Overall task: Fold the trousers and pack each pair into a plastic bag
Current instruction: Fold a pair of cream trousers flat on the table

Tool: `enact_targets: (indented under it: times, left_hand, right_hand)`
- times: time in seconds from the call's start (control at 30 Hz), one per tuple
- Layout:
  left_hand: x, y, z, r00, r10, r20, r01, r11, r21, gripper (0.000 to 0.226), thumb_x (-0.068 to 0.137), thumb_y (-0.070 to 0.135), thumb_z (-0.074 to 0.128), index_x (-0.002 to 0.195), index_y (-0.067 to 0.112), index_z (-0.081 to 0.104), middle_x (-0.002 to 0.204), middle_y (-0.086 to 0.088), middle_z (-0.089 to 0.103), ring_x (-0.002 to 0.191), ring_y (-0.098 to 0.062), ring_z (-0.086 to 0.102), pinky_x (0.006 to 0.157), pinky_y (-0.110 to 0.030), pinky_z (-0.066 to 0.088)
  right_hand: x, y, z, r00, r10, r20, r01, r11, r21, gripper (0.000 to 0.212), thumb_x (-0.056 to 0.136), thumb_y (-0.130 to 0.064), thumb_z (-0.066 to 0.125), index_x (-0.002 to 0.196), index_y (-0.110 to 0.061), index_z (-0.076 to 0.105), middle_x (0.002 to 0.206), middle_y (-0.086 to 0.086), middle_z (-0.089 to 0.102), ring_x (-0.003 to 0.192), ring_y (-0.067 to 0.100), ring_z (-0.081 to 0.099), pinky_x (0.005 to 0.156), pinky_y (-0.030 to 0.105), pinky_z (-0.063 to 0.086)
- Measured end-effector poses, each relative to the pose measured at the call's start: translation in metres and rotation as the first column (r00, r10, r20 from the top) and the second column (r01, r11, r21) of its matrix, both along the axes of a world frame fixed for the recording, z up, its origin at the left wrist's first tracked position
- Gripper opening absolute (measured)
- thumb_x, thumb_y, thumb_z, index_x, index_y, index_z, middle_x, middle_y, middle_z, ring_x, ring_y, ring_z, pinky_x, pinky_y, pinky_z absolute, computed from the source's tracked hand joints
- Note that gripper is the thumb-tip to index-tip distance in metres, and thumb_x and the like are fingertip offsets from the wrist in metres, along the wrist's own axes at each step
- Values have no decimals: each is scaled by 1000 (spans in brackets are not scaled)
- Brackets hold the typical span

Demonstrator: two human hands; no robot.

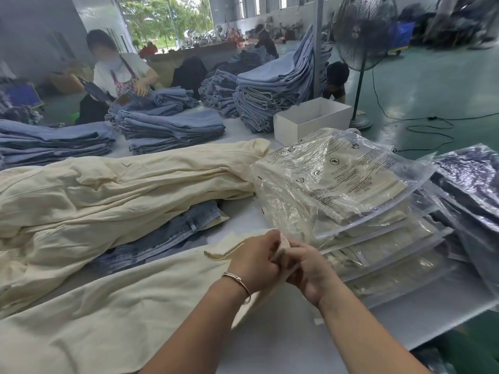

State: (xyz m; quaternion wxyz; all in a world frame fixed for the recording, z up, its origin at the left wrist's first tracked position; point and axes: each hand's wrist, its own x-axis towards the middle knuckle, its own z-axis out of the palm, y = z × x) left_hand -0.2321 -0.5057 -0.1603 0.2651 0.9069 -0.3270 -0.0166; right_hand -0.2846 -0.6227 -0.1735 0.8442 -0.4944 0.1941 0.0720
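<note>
Factory table (283,344) is buried: denim stacks (172,125) behind, white box (310,118), bagged trousers (348,184) stacked right. Left hand (253,261) and right hand (310,271) both pinch the cream trousers (113,300) edge, fingers curled tight, in front of me.

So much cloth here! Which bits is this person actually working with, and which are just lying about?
In the job:
left hand and right hand, gripping the cream trousers
bagged cream trousers

Lying about:
blue jeans stacks
white box
standing fan
</note>
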Motion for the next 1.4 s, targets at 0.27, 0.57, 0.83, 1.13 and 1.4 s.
enact_targets:
  times: [0.27, 0.57, 0.83, 1.13, 1.4]
  left_hand:
    - [-7, 15, -1, 636, -315, -705, -45, 896, -441, 26, 55, 7, 47, 77, 3, 61, 69, -3, 63, 66, -11, 58, 64, -22, 44]
    - [48, 20, -22, 599, 238, -765, -647, 707, -286, 37, 86, 38, 67, 106, 8, 56, 104, -11, 65, 89, -21, 66, 66, -35, 58]
    - [60, -21, 13, 941, 331, -71, -316, 934, 168, 49, 82, 64, 54, 87, 16, 63, 82, -3, 69, 77, -24, 67, 71, -35, 54]
    - [54, -49, -10, 977, 180, 115, -194, 523, 830, 59, 84, 57, 58, 131, 21, 54, 114, 1, 63, 103, -21, 62, 77, -29, 51]
    - [91, -30, 34, 701, 484, -524, -605, 792, -78, 29, 93, 28, 55, 93, 1, 63, 65, -10, 61, 53, -22, 60, 44, -19, 46]
  right_hand:
    - [-10, -19, -12, 972, 233, -25, -234, 966, -108, 18, 81, -20, 68, 93, -8, 73, 76, 9, 68, 59, 17, 63, 46, 23, 46]
    - [-12, -7, -17, 936, 351, 29, -282, 797, -534, 70, 61, -12, 55, 124, -43, 55, 93, 0, 71, 76, 24, 66, 65, 39, 54]
    - [-8, -8, -25, 929, 359, 91, -223, 737, -638, 102, 55, 1, 40, 146, -43, 33, 138, -14, 51, 116, 3, 53, 85, 11, 45]
    - [-14, 29, -16, 851, 481, -210, -248, 16, -969, 68, 73, -6, 42, 139, -20, 34, 111, 12, 62, 101, 34, 60, 72, 32, 39]
    - [-4, -7, 1, 968, 244, -53, -84, 121, -989, 30, 80, -13, 39, 109, -20, 45, 103, 14, 63, 95, 36, 58, 69, 37, 34]
